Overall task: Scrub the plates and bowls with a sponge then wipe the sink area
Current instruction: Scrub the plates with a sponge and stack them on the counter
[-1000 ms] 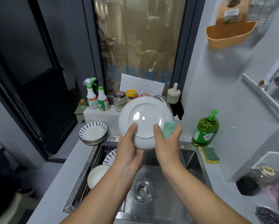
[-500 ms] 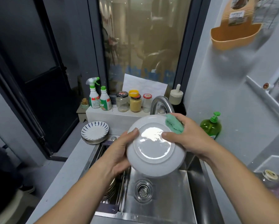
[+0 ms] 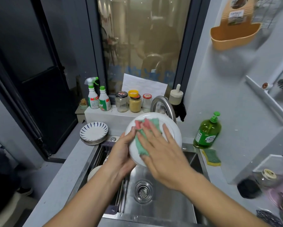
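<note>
Head view: over the sink (image 3: 162,203), the left hand (image 3: 121,154) grips a white plate (image 3: 173,130) by its edge; the right hand (image 3: 163,156), fingers straight, presses a green-and-pink sponge (image 3: 141,126) against it.

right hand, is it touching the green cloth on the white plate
Touching: the head view shows the right hand pressing the green cloth flat against the white plate.
</note>
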